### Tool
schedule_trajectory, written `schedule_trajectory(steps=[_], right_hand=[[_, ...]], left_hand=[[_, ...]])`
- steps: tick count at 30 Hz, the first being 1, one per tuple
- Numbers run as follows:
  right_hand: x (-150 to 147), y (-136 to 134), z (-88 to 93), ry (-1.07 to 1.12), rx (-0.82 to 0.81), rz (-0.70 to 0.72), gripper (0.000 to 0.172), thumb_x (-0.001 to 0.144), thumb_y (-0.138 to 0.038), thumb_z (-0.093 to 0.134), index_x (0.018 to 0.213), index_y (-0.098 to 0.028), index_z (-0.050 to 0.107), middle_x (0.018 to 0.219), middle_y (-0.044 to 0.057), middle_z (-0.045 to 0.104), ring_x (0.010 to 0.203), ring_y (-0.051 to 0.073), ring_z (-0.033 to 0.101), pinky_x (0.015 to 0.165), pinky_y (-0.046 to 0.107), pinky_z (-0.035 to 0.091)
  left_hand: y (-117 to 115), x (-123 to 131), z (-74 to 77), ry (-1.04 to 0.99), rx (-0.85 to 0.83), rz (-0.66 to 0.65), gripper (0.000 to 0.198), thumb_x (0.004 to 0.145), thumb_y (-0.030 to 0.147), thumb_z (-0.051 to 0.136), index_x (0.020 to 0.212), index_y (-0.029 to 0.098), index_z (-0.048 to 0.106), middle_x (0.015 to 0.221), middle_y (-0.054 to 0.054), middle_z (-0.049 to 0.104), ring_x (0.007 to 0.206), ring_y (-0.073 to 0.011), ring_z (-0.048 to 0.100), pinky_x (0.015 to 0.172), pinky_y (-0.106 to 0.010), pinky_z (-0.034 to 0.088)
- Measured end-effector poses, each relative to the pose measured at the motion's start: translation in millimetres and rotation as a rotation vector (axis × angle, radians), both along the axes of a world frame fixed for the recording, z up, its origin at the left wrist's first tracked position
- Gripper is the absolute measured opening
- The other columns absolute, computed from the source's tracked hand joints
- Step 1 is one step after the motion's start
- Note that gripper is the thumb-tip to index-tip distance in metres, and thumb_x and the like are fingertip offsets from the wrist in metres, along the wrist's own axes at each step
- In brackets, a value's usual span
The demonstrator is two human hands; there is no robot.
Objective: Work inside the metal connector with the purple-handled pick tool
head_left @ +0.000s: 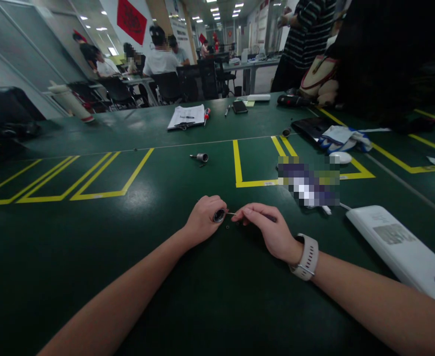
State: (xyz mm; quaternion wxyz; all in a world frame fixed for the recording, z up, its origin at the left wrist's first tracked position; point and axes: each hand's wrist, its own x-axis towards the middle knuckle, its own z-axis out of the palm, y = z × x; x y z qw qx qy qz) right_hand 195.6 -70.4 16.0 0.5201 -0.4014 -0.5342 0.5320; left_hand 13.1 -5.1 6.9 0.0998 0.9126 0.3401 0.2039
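Observation:
My left hand (205, 217) is wrapped round a small dark cylindrical part (219, 215) whose round open end faces me. A thin tool with a dark handle and a slim metal shaft, like a small screwdriver (271, 217), is pinched in my right hand (267, 225). Its shaft points left and reaches the cylindrical part; whether the tip is inside I cannot tell. On the table below lies a tiny ring (227, 227). Farther off, a metal cylindrical piece with a thin stem (201, 157) lies on its side.
Yellow tape (238, 163) marks areas on the green table (158, 306). A white power bank-like device (395, 242) lies at the right, beside a blurred-out phone-shaped item (308, 183). Behind are gloves (343, 138), a clipboard with papers (186, 116) and a red-handled screwdriver (207, 114).

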Motion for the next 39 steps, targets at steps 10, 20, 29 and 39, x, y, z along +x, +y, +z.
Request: schedule_trajectory(steps=[10, 20, 29, 39], right_hand=[[0.3, 4.6, 2.1, 0.152, -0.179, 0.083, 0.023, 0.084, -0.027, 0.052, 0.077, -0.017, 0.072, 0.083, 0.007, 0.070, 0.078, 0.017, 0.058, 0.067, 0.030, 0.042], [-0.5, 3.6, 1.7, 0.148, -0.140, 0.012, 0.023, 0.084, -0.026, 0.052, 0.074, -0.019, 0.071, 0.080, 0.005, 0.070, 0.077, 0.017, 0.060, 0.067, 0.031, 0.042], [-0.7, 4.6, -5.5, 0.090, -0.086, 0.043, 0.024, 0.085, -0.028, 0.052, 0.075, -0.019, 0.072, 0.080, 0.004, 0.070, 0.074, 0.016, 0.059, 0.065, 0.030, 0.042], [0.1, 5.3, -0.9, 0.189, -0.208, 0.034, 0.024, 0.080, -0.027, 0.054, 0.066, -0.017, 0.070, 0.072, 0.006, 0.069, 0.069, 0.016, 0.059, 0.065, 0.030, 0.041]], left_hand=[[0.4, -2.9, -1.0, -0.035, -0.019, 0.000, 0.010, 0.079, 0.013, 0.048, 0.070, 0.017, 0.051, 0.071, -0.001, 0.055, 0.067, -0.0138, 0.050, 0.063, -0.027, 0.036], [0.6, -0.7, -0.3, -0.031, -0.038, 0.002, 0.010, 0.079, 0.013, 0.049, 0.069, 0.017, 0.050, 0.071, -0.001, 0.055, 0.068, -0.0139, 0.050, 0.062, -0.026, 0.036], [0.2, -1.0, -0.1, 0.045, -0.012, -0.031, 0.008, 0.079, 0.012, 0.049, 0.073, 0.016, 0.052, 0.073, -0.001, 0.056, 0.067, -0.0145, 0.050, 0.065, -0.028, 0.035], [-0.4, -0.5, 1.4, 0.080, -0.015, -0.061, 0.009, 0.080, 0.011, 0.046, 0.074, 0.016, 0.052, 0.073, -0.001, 0.056, 0.067, -0.0142, 0.050, 0.065, -0.028, 0.035]])
